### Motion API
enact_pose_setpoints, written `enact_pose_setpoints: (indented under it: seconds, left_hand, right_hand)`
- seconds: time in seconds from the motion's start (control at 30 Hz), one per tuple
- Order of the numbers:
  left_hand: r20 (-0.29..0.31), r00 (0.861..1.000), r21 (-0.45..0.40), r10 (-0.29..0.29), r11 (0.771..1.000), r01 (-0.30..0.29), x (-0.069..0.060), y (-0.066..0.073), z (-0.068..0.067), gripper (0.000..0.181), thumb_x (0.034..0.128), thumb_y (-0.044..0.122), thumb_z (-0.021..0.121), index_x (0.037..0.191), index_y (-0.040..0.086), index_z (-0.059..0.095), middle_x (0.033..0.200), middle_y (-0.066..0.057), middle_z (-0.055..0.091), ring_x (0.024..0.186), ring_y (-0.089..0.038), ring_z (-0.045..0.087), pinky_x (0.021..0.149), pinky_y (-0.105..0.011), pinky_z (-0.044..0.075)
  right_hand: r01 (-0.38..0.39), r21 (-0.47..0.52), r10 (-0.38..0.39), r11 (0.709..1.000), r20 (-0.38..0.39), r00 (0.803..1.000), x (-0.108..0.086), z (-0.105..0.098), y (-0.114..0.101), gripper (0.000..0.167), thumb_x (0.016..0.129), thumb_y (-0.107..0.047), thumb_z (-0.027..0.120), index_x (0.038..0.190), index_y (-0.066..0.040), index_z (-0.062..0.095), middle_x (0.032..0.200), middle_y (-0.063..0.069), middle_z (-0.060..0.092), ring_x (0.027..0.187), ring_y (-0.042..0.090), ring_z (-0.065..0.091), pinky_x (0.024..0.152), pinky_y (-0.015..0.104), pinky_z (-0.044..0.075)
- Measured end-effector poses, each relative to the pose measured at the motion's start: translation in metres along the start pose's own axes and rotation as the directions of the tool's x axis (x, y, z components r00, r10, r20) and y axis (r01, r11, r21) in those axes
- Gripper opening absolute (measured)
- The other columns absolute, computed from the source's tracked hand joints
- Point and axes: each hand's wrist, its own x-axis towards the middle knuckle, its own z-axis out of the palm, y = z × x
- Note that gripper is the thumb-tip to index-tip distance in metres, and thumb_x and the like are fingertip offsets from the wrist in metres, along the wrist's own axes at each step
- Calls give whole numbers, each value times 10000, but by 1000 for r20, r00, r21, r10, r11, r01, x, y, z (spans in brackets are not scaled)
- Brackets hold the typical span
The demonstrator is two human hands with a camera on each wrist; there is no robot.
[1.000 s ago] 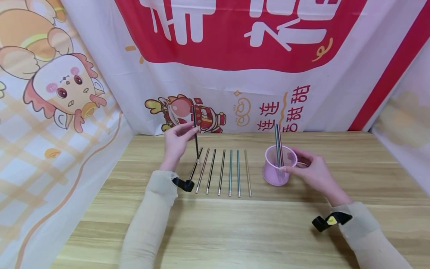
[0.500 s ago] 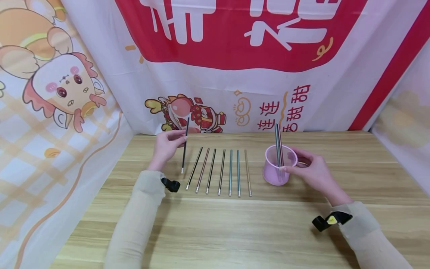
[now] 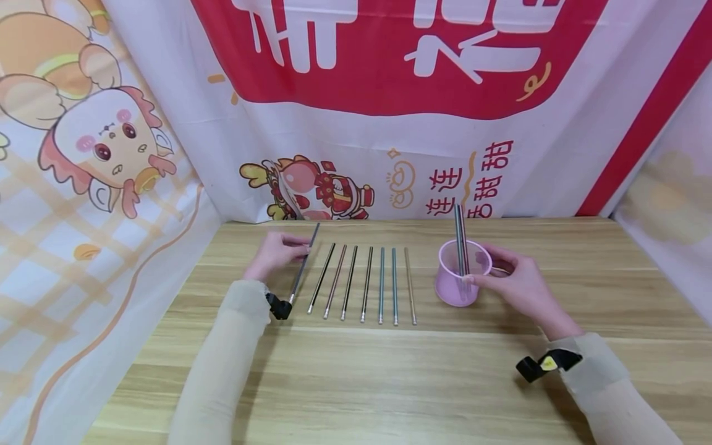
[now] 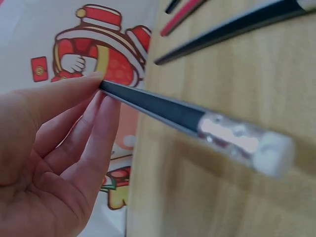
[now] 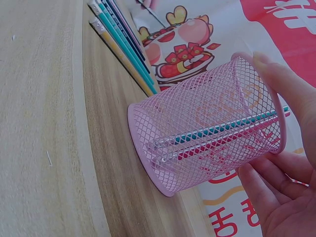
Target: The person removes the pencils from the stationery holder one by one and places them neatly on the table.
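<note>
My left hand pinches a black pencil between thumb and fingers at the left end of a row of pencils. The pencil slants, its white eraser end toward me; whether it touches the table I cannot tell. At the right, my right hand grips the rim of a pink mesh pen holder, thumb on one side and fingers on the other. Inside lean a teal pencil and a red one, their eraser ends down.
Several pencils lie side by side on the wooden table: black ones, a dark red one, teal ones and a yellowish one. Behind the table hangs a printed cloth; another cloth stands along the left side.
My left hand has moved left and down with the black pencil, away from the row's leftmost pencil. The pencil has tilted from nearly upright to a low slant. My right hand stays put.
</note>
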Motion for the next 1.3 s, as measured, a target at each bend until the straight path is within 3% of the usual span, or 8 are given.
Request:
enact_pose_setpoints:
  seconds: [0.3,0.57,1.07,1.3]
  left_hand:
    - [27,998,42,-49,998,48,-1,-12,5,288,936,36,736,1217,-19,710,1203,-222,687,873,-221,727,787,-299,620]
    - [3,998,75,-58,996,57,-1,-21,10,292,914,46,765,1193,-28,721,1209,-223,685,828,-174,725,758,-262,615]
    - [-39,996,87,-80,993,84,-5,-17,18,290,912,35,761,1187,-45,715,1179,-234,691,844,-200,726,744,-262,619]
    - [-54,992,65,-118,991,121,-6,-15,19,303,898,40,775,1186,-33,715,1173,-226,694,835,-190,723,749,-257,617]
  right_hand:
    - [4,4,-4,1000,0,1000,1,0,1,848,832,-358,870,1499,-18,473,1402,220,575,1226,359,595,856,103,511]
    - [-10,-27,10,1000,3,1000,1,-1,0,858,836,-389,860,1509,-32,465,1410,208,572,1236,352,591,877,121,514]
    - [2,-6,-2,1000,3,1000,-1,-1,-1,844,839,-362,864,1499,-15,469,1405,231,567,1228,365,593,859,106,511]
    - [2,-8,-1,1000,11,1000,1,0,-1,846,850,-357,855,1508,-8,453,1413,243,556,1237,383,584,864,112,513]
